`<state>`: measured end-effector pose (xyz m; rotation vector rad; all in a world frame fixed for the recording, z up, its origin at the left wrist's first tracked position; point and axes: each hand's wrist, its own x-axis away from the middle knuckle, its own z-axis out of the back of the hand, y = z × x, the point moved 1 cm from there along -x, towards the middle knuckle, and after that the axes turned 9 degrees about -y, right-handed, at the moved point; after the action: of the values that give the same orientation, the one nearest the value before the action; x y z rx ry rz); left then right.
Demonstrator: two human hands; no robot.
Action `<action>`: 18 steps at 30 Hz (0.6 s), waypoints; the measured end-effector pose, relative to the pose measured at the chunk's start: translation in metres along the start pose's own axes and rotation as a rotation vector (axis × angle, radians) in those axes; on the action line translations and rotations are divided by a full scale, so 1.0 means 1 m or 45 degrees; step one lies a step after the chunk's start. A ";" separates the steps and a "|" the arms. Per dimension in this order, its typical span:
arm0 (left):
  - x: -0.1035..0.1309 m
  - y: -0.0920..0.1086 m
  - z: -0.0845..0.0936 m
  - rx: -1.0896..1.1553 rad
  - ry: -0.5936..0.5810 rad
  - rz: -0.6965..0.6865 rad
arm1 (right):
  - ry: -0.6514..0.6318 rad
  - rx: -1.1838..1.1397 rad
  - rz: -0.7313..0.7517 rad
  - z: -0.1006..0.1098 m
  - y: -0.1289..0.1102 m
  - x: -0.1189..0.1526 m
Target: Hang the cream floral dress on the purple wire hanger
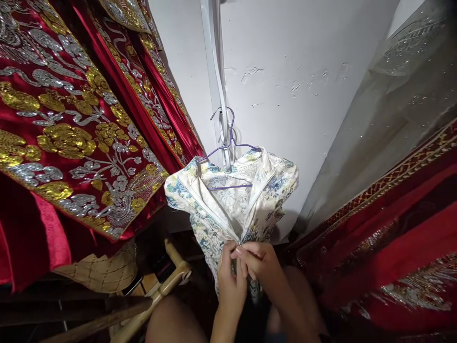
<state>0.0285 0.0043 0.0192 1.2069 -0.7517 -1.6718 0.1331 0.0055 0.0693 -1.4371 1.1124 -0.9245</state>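
Note:
A white garment with blue and green floral print (210,228) hangs on a purple wire hanger (232,136). Its front opening spreads wide at the neck and narrows to a point where both hands meet. My left hand (230,271) pinches the fabric edge at the bottom of this opening. Right beside it, touching, my right hand (259,262) is closed on the other edge with thumb and fingers together. Whether a zipper or button lies between the fingertips is hidden. Below the hands the lower part of the garment drops out of sight behind my forearms.
A white strap (217,62) runs down the white wall (285,57) to the hanger. Red cloth with gold and silver sequin embroidery (71,138) hangs at left. More red embroidered fabric (400,252) lies at right, near clear plastic sheeting (392,105). A bamboo chair frame (167,286) stands lower left.

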 end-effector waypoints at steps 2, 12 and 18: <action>-0.004 0.003 0.000 -0.056 -0.042 -0.040 | 0.037 -0.101 -0.014 0.008 -0.014 -0.010; -0.016 -0.018 0.016 -0.354 -0.330 -0.076 | -0.091 -0.381 0.262 0.053 -0.132 -0.097; -0.047 0.002 0.046 -0.363 -0.277 -0.145 | -0.084 -0.077 0.396 0.029 -0.123 -0.090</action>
<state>-0.0095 0.0456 0.0543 0.8925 -0.5570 -1.9518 0.1551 0.1022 0.1890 -1.2867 1.2792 -0.6246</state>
